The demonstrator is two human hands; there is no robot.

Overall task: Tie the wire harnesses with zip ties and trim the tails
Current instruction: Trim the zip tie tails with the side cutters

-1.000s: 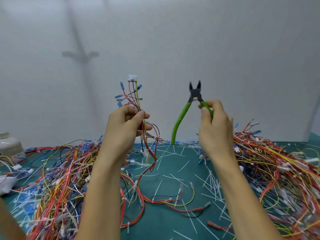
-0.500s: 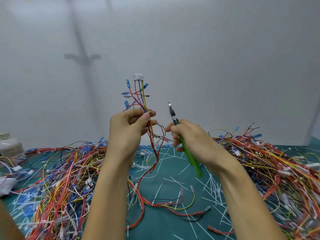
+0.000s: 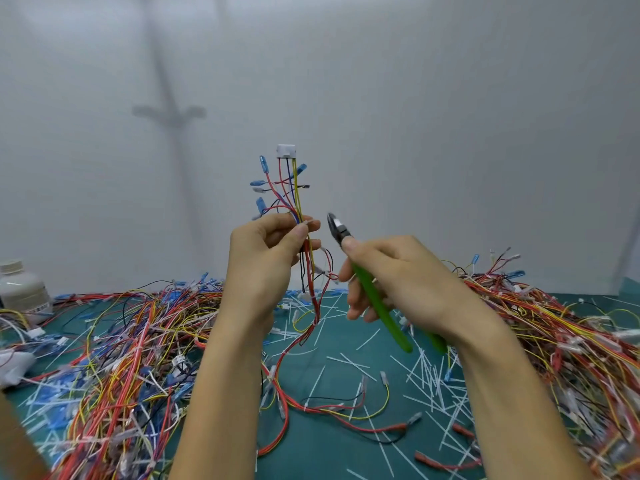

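Note:
My left hand [image 3: 263, 265] grips a wire harness [image 3: 289, 188] upright in front of the wall; its white connector and blue terminals stand above my fingers, and its red and yellow wires trail down onto the mat. A short white zip-tie tail [image 3: 311, 223] sticks out to the right at my thumb. My right hand [image 3: 398, 282] holds green-handled cutters [image 3: 377, 306]. Their dark jaws [image 3: 336, 225] point up and left, just right of the tail and apart from it.
Tangled harness piles lie on the left [image 3: 114, 358] and on the right [image 3: 561, 341] of the green mat [image 3: 329, 452]. Cut white zip-tie tails [image 3: 426, 372] litter the middle. A white bottle [image 3: 20, 289] stands at the far left by the wall.
My right hand turned the cutters from upright with jaws high to tilted with jaws up-left, then brought them toward the harness. My left hand stayed nearly still.

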